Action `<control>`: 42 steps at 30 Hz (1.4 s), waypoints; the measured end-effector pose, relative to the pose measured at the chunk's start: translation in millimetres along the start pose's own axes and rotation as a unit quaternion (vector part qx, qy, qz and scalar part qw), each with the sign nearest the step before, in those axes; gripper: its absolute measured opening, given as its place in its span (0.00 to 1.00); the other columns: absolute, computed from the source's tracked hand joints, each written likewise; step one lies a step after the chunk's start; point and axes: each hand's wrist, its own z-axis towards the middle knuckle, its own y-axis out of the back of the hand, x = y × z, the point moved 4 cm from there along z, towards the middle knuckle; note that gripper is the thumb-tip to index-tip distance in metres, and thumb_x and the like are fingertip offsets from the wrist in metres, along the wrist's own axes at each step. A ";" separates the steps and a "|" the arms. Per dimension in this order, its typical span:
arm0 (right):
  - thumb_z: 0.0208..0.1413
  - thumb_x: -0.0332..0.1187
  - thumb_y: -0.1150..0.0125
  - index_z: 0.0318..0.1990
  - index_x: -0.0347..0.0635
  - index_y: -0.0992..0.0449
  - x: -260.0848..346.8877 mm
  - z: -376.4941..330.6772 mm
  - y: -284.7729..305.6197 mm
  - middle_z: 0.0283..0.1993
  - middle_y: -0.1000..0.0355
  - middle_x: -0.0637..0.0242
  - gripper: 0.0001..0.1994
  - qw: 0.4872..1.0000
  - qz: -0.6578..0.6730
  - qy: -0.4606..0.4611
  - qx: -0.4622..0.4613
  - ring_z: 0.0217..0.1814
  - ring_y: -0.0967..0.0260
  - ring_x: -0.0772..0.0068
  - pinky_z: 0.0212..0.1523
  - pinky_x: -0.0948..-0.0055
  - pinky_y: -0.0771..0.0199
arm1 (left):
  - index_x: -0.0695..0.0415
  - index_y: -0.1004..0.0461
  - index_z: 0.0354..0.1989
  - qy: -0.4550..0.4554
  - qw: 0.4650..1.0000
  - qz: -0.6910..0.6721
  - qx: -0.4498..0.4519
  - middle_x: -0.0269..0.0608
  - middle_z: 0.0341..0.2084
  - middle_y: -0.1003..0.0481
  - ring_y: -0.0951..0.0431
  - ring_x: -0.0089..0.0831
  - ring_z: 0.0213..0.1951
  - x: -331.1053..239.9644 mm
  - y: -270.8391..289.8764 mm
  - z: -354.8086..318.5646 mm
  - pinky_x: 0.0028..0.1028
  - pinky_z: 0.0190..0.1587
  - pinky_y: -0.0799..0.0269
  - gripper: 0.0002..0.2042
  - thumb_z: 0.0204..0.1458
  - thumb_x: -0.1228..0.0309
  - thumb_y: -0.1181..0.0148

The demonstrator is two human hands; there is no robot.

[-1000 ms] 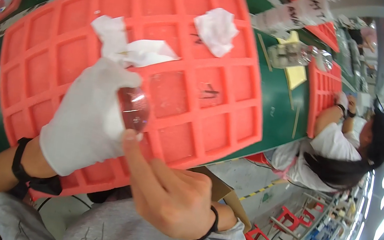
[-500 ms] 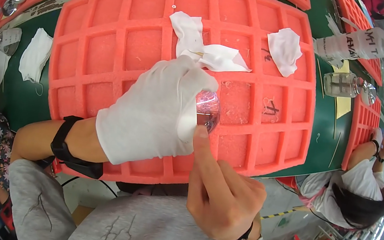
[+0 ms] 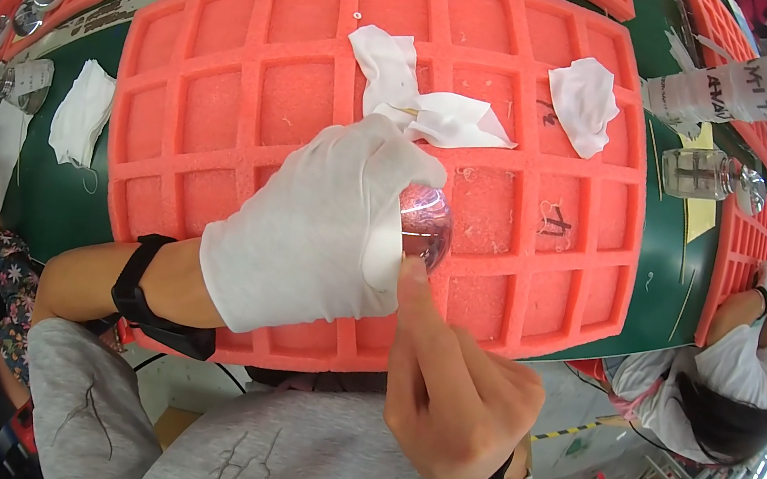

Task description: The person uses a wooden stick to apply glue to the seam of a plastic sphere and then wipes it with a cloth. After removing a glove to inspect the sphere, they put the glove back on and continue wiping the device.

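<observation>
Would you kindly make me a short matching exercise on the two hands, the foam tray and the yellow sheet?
Column one
1. Left hand
2. Right hand
3. Foam tray
4. Yellow sheet

Column two
A. Coral red, divided into compartments
B. Partly hidden by a clear jar
C. Bare, with a finger at the edge of a clear rounded piece
D. Covered by a white glove

Right pairs: 1-D, 2-C, 3-A, 4-B.
</observation>
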 end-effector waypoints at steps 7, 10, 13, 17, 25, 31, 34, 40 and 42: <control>0.41 0.12 0.35 0.49 0.29 0.18 -0.9 1.7 0.3 0.17 0.32 0.66 0.22 1.000 0.010 -0.019 0.000 0.11 0.45 0.75 0.16 0.76 0.42 | 0.61 0.29 0.43 0.016 1.000 0.007 -0.023 0.51 0.39 0.29 0.28 0.52 0.41 5.9 -5.1 -5.8 0.46 0.45 0.30 0.19 0.39 0.74 0.35; 0.41 0.12 0.35 0.48 0.29 0.18 -0.3 -1.8 2.6 0.17 0.31 0.66 0.22 1.000 0.013 -0.021 0.011 0.11 0.44 0.75 0.16 0.76 0.42 | 0.57 0.29 0.45 0.012 0.999 0.010 -0.028 0.45 0.39 0.28 0.28 0.47 0.42 6.3 -6.3 -6.8 0.40 0.46 0.29 0.23 0.37 0.73 0.29; 0.41 0.12 0.35 0.49 0.30 0.18 -1.5 -3.6 5.4 0.17 0.31 0.66 0.22 0.999 0.017 -0.026 0.034 0.11 0.44 0.75 0.16 0.75 0.41 | 0.56 0.29 0.46 0.004 0.999 0.006 -0.040 0.42 0.40 0.28 0.27 0.45 0.42 5.0 -7.8 -4.8 0.38 0.46 0.29 0.25 0.36 0.73 0.26; 0.41 0.12 0.35 0.49 0.30 0.18 -2.3 6.6 3.4 0.17 0.32 0.67 0.23 0.999 0.016 -0.036 0.014 0.11 0.44 0.74 0.16 0.75 0.41 | 0.56 0.29 0.48 -0.018 0.999 0.025 -0.025 0.43 0.40 0.29 0.27 0.45 0.42 5.5 -6.6 -3.5 0.37 0.46 0.29 0.27 0.37 0.71 0.24; 0.41 0.13 0.35 0.51 0.31 0.18 -2.0 -1.0 7.2 0.17 0.34 0.67 0.24 0.998 0.011 -0.031 0.045 0.12 0.42 0.73 0.17 0.75 0.40 | 0.54 0.31 0.50 -0.017 1.000 0.001 -0.022 0.45 0.41 0.31 0.27 0.45 0.43 3.3 -5.8 -4.8 0.37 0.47 0.29 0.31 0.35 0.70 0.22; 0.41 0.13 0.35 0.51 0.31 0.18 0.3 -3.8 7.1 0.18 0.31 0.66 0.24 0.999 0.000 -0.029 0.044 0.12 0.40 0.73 0.17 0.75 0.39 | 0.54 0.31 0.51 0.016 0.999 0.022 0.022 0.45 0.42 0.30 0.27 0.46 0.43 3.2 -5.1 -4.9 0.37 0.46 0.29 0.31 0.35 0.72 0.24; 0.41 0.13 0.34 0.51 0.31 0.18 0.2 -2.1 4.7 0.19 0.30 0.66 0.24 0.999 -0.001 -0.029 0.045 0.12 0.40 0.74 0.17 0.75 0.39 | 0.54 0.31 0.51 -0.009 1.000 0.022 -0.005 0.46 0.42 0.30 0.26 0.45 0.43 3.6 -6.6 -5.7 0.37 0.46 0.29 0.30 0.35 0.72 0.24; 0.41 0.13 0.34 0.52 0.31 0.19 3.5 -6.3 6.9 0.19 0.31 0.67 0.25 0.998 -0.019 -0.036 0.058 0.12 0.42 0.74 0.17 0.74 0.40 | 0.62 0.32 0.30 -0.006 0.992 -0.050 -0.116 0.54 0.28 0.30 0.29 0.55 0.35 3.1 -6.1 -1.8 0.45 0.38 0.29 0.12 0.37 0.74 0.36; 0.40 0.13 0.34 0.52 0.31 0.19 2.2 -0.7 3.3 0.19 0.31 0.67 0.25 0.998 -0.019 -0.030 0.042 0.12 0.43 0.74 0.17 0.74 0.41 | 0.62 0.31 0.29 0.000 1.000 0.009 -0.029 0.54 0.28 0.30 0.29 0.55 0.34 0.6 -2.8 3.9 0.45 0.38 0.29 0.12 0.37 0.74 0.36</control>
